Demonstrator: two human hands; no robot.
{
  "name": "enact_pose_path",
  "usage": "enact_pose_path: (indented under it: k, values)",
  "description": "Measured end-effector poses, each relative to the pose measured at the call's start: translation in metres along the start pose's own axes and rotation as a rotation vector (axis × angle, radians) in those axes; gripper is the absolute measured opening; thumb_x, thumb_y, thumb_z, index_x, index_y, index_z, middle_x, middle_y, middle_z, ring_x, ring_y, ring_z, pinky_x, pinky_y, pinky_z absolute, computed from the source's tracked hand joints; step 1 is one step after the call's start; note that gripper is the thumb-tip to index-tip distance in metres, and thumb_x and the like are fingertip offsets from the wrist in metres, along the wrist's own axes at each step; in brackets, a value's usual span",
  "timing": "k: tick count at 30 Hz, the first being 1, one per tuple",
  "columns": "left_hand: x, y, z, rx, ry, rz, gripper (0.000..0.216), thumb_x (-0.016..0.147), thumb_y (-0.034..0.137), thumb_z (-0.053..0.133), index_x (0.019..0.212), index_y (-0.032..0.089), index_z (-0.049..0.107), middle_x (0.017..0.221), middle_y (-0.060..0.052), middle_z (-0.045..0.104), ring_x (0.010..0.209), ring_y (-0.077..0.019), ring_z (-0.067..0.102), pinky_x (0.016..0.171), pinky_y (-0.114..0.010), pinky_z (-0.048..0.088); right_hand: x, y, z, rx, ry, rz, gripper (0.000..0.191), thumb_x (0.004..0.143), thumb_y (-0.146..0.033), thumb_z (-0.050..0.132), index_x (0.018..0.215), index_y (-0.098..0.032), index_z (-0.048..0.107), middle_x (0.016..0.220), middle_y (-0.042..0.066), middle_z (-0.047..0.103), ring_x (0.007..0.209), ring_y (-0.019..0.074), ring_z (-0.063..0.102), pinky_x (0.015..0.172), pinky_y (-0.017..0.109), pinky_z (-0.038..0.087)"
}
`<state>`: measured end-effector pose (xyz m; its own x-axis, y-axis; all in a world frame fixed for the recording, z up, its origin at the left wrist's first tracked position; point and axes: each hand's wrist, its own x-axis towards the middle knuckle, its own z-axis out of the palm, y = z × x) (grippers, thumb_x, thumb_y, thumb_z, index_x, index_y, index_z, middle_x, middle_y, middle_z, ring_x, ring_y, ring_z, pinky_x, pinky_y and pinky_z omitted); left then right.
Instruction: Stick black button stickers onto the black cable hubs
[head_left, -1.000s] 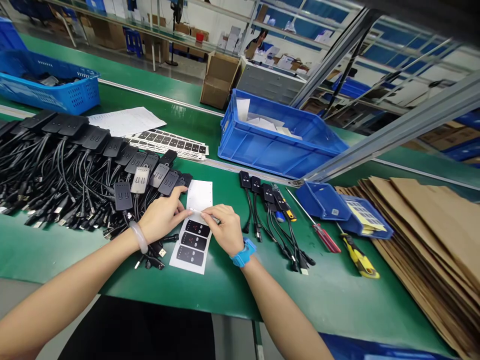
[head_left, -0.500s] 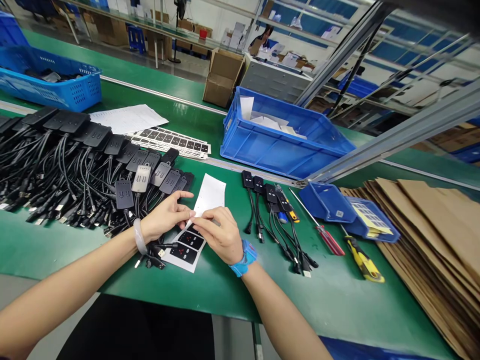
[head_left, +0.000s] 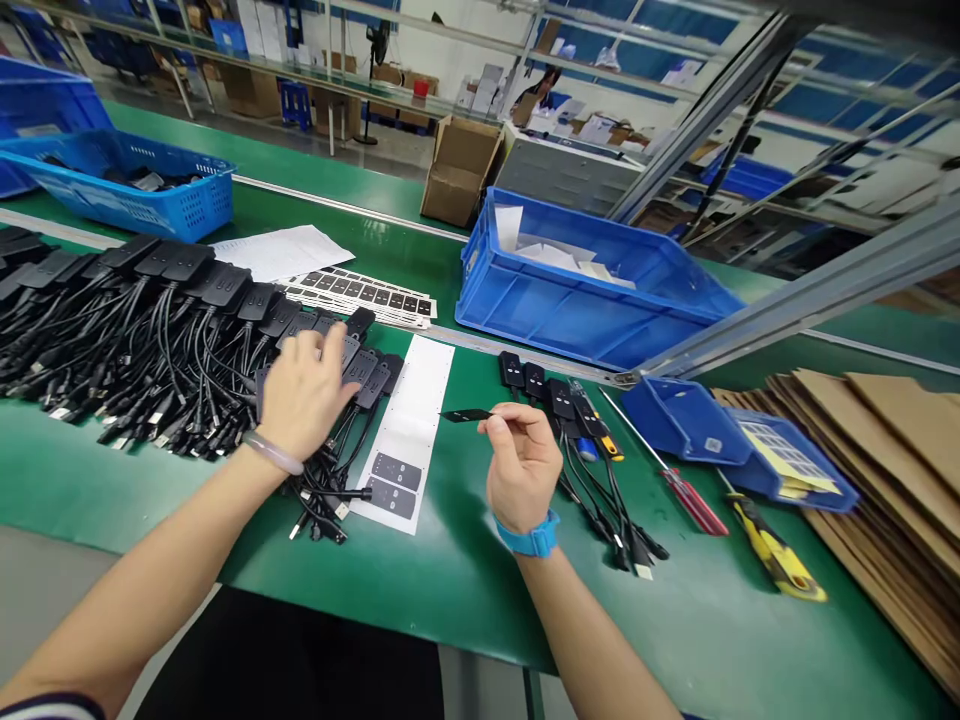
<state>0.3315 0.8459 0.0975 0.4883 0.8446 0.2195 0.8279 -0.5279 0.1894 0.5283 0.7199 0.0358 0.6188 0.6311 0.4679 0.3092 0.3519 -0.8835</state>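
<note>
My left hand [head_left: 300, 395] lies spread and blurred on the heap of black cable adapters [head_left: 150, 330]. Between my hands the white backing sheet [head_left: 416, 390] rests on the green bench [head_left: 450, 570] with 2 labels on it. My right hand [head_left: 521, 465] pinches 1 black label [head_left: 466, 414], held just above the bench.

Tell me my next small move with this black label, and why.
Probably close the left hand on one of the black adapters and lift it toward the right hand. The black label is already off its backing sheet, pinched in the air, while the left hand is open over the pile.
</note>
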Motion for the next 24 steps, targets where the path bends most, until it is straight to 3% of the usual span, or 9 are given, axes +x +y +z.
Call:
enact_pose_path:
  k: [3, 5, 9, 11, 13, 15, 17, 20, 24]
  values:
    - [0.005, -0.021, -0.002, 0.123, -0.060, -0.086, 0.082, 0.080, 0.038, 0.069, 0.142, 0.001, 0.030, 0.107, -0.028, 0.055, 0.103, -0.0465, 0.053, 0.082, -0.051, 0.046, 0.000, 0.000, 0.003, -0.026, -0.025, 0.046, 0.011, 0.087, -0.032, 0.063, 0.087, -0.022, 0.060, 0.080, 0.001, 0.058, 0.068, 0.0142, 0.056, 0.063, 0.030, 0.048]
    - [0.006, -0.030, 0.006, 0.110, -0.056, -0.068, 0.082, 0.083, 0.041, 0.065, 0.144, 0.000, 0.028, 0.104, -0.027, 0.057, 0.101, -0.0453, 0.055, 0.083, -0.052, 0.045, -0.001, 0.001, 0.003, -0.038, -0.032, 0.062, 0.011, 0.086, -0.032, 0.064, 0.088, -0.022, 0.060, 0.080, 0.001, 0.058, 0.068, 0.0143, 0.056, 0.063, 0.030, 0.048]
    - [0.001, -0.022, 0.016, -0.285, 0.029, 0.002, 0.064, 0.085, 0.044, 0.060, 0.138, 0.014, 0.041, 0.110, -0.018, 0.057, 0.097, -0.0343, 0.058, 0.082, -0.043, 0.048, -0.003, 0.007, 0.000, 0.019, -0.039, 0.078, 0.012, 0.086, -0.032, 0.065, 0.092, -0.022, 0.059, 0.083, 0.000, 0.057, 0.067, 0.0130, 0.056, 0.062, 0.029, 0.047]
    - [-0.005, -0.010, 0.019, -0.670, -0.099, 0.015, 0.052, 0.083, 0.046, 0.064, 0.126, 0.019, 0.053, 0.099, -0.010, 0.059, 0.082, -0.0244, 0.058, 0.071, -0.034, 0.049, -0.003, 0.009, 0.000, 0.059, -0.044, 0.100, 0.013, 0.086, -0.032, 0.065, 0.093, -0.023, 0.059, 0.083, 0.000, 0.056, 0.067, 0.0122, 0.056, 0.062, 0.028, 0.048]
    - [-0.014, 0.004, 0.024, -1.095, -0.348, -0.033, 0.041, 0.082, 0.046, 0.067, 0.112, 0.019, 0.058, 0.083, -0.003, 0.056, 0.063, -0.0141, 0.051, 0.055, -0.025, 0.042, -0.003, 0.009, 0.000, 0.081, -0.042, 0.136, 0.014, 0.086, -0.034, 0.065, 0.092, -0.023, 0.059, 0.082, -0.001, 0.056, 0.065, 0.0115, 0.056, 0.060, 0.027, 0.048]
    - [-0.023, 0.017, 0.032, -1.481, -0.615, -0.153, 0.033, 0.083, 0.043, 0.068, 0.100, 0.017, 0.059, 0.077, 0.000, 0.052, 0.054, -0.0075, 0.041, 0.048, -0.020, 0.034, -0.002, 0.007, 0.001, 0.093, -0.036, 0.179, 0.016, 0.085, -0.036, 0.065, 0.090, -0.022, 0.058, 0.079, -0.001, 0.055, 0.062, 0.0107, 0.054, 0.057, 0.026, 0.048]
    - [-0.033, 0.028, 0.041, -1.749, -0.804, -0.308, 0.027, 0.084, 0.037, 0.069, 0.096, 0.015, 0.059, 0.083, -0.002, 0.054, 0.057, -0.0054, 0.043, 0.051, -0.019, 0.036, -0.001, 0.004, 0.002, 0.116, -0.034, 0.220, 0.016, 0.084, -0.037, 0.065, 0.088, -0.022, 0.058, 0.076, -0.002, 0.054, 0.058, 0.0099, 0.053, 0.054, 0.024, 0.047]
    - [-0.042, 0.039, 0.052, -1.876, -0.883, -0.494, 0.024, 0.082, 0.024, 0.070, 0.101, 0.014, 0.059, 0.096, -0.007, 0.060, 0.071, -0.0081, 0.054, 0.066, -0.020, 0.046, 0.000, 0.002, 0.004, 0.155, -0.056, 0.268, 0.016, 0.083, -0.035, 0.067, 0.086, -0.022, 0.059, 0.072, -0.004, 0.055, 0.055, 0.0090, 0.052, 0.050, 0.023, 0.046]
    - [-0.045, 0.043, 0.056, -1.841, -0.839, -0.442, 0.044, 0.077, 0.018, 0.074, 0.117, 0.018, 0.055, 0.094, -0.004, 0.063, 0.080, -0.0110, 0.061, 0.072, -0.021, 0.048, -0.003, 0.000, 0.007, 0.123, -0.118, 0.305, 0.016, 0.081, -0.034, 0.069, 0.082, -0.021, 0.060, 0.068, -0.004, 0.056, 0.051, 0.0083, 0.051, 0.047, 0.021, 0.044]
